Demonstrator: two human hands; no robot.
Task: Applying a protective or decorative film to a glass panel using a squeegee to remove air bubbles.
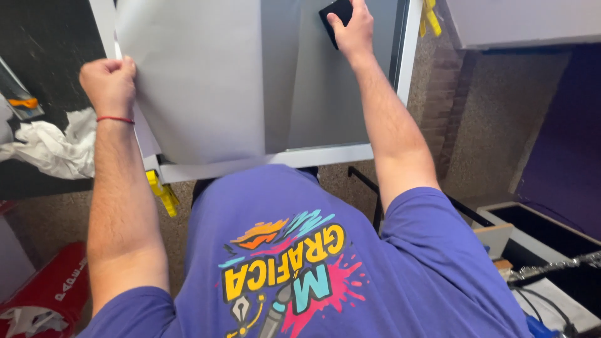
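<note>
Grey film sheet (pixel 206 81) lies partly peeled over a white-framed panel (pixel 350 153). Left hand (pixel 109 81) has its grip clamped on the sheet's edge; right hand (pixel 355 31) presses a black squeegee (pixel 338 14) down. Yellow clamps (pixel 164 194) and crumpled white paper (pixel 53 147) sit nearby.

Your left hand (pixel 109 81) grips a smooth matt grey sheet (pixel 200 81); your right hand (pixel 354 31) presses a black matt pad (pixel 337 14).
</note>
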